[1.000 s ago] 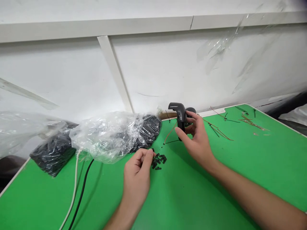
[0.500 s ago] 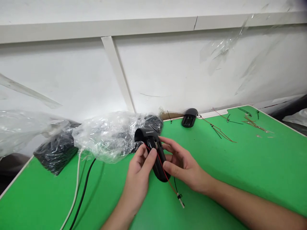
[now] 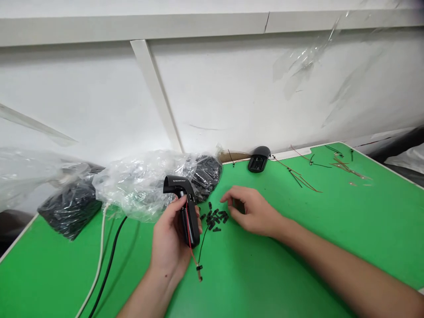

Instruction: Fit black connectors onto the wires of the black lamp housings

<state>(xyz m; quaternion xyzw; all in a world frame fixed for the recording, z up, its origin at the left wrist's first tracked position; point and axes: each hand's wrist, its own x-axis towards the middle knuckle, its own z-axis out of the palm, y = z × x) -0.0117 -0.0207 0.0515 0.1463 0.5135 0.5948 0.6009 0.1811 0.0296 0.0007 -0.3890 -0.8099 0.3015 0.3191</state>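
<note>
My left hand [image 3: 168, 238] is shut around the grip of a black handheld scanner body [image 3: 191, 229], its head pointing up and to the left. A red wire and a black wire [image 3: 198, 258] hang from the body, ending in a small connector above the table. My right hand [image 3: 251, 211] rests with loosely curled, empty fingers just right of a small heap of black plastic pieces [image 3: 213, 219]. The heap lies on the green tabletop [image 3: 265, 274], between my hands.
A second black scanner part [image 3: 259, 159] lies at the table's back edge. Loose thin wires [image 3: 300, 174] lie at back right. Plastic bags of black parts [image 3: 207, 176] [image 3: 71, 207] sit at back left. White and black cables [image 3: 109, 260] run along the left.
The scanner body has moved left and is now in my left hand alone. My right hand has let go of it and moved to beside the small black pieces.
</note>
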